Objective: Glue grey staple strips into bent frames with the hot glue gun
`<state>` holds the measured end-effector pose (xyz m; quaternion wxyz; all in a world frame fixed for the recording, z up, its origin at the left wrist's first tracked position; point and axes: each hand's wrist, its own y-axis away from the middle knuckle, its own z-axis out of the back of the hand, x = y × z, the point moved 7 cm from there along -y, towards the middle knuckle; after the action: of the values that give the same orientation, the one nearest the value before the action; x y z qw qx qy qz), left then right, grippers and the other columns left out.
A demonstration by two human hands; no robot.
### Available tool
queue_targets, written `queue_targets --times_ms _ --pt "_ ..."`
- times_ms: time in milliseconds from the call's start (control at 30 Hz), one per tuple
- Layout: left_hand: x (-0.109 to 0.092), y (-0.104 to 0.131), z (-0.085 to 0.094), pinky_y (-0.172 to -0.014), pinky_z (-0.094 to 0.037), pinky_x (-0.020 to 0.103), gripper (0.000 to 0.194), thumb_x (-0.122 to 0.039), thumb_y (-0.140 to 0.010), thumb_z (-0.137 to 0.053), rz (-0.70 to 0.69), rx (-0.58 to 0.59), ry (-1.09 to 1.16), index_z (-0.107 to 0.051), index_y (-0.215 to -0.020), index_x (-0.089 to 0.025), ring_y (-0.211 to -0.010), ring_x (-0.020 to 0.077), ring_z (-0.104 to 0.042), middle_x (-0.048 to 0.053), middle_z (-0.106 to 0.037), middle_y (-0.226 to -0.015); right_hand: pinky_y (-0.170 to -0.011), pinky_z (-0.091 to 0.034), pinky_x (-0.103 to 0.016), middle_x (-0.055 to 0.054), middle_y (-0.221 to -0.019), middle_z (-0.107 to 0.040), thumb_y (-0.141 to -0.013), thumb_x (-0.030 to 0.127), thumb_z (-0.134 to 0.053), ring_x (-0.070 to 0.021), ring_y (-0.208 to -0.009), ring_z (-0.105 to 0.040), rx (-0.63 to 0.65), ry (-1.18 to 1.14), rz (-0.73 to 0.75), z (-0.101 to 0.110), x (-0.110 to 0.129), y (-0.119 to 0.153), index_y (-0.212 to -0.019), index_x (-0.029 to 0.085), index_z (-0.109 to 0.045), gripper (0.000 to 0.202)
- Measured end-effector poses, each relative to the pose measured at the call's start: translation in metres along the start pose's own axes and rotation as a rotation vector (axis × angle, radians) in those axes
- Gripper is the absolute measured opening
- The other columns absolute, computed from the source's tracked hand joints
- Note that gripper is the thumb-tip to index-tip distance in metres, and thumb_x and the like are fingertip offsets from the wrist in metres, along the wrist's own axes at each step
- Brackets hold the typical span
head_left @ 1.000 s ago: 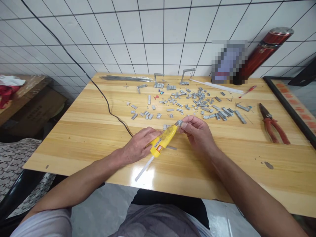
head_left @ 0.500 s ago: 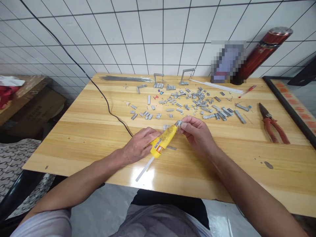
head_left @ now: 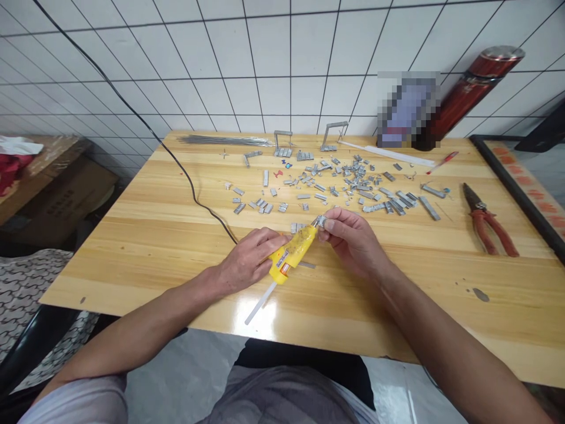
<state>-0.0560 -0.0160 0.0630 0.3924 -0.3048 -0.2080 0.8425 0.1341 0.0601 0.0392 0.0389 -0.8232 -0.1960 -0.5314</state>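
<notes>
My left hand (head_left: 252,260) is wrapped round a yellow glue gun (head_left: 289,257), which has a pale glue stick (head_left: 260,303) poking out of its back end. Between the thumb and fingers of my right hand (head_left: 351,238) is a small grey metal piece (head_left: 321,221), right at the gun's nozzle. Whether nozzle and piece touch is too small to tell. Just behind the gun lie small grey blocks (head_left: 297,227), and a thin grey strip (head_left: 308,265) lies partly hidden beneath it.
Many small grey pieces (head_left: 357,171) are scattered beyond my hands. Two bent metal frames (head_left: 282,143) stand near the wall. Red-handled pliers (head_left: 488,224) lie at the right. A black cable (head_left: 189,176) crosses the left side. A red flask (head_left: 474,97) stands at the back right.
The rear of the glue gun and its stick have shifted very slightly right. Both hands keep their grips in nearly the same place.
</notes>
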Motion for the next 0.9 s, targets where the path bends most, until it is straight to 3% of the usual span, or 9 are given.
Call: queue_targets --times_ms 900 --pt "-0.0013 -0.001 -0.0005 -0.083 -0.06 0.034 0.043 -0.015 -0.104 -0.049 -0.025 0.035 -0.105 -0.053 -0.147 -0.019 -0.097 0.0211 -0.068 0.013 -0.07 -0.112 -0.056 -0.043 -0.025 0.002 -0.061 -0.064 -0.064 0.038 -0.094 -0.01 -0.055 -0.051 0.054 -0.063 -0.086 0.0016 -0.0047 -0.0022 -0.072 0.02 -0.073 0.028"
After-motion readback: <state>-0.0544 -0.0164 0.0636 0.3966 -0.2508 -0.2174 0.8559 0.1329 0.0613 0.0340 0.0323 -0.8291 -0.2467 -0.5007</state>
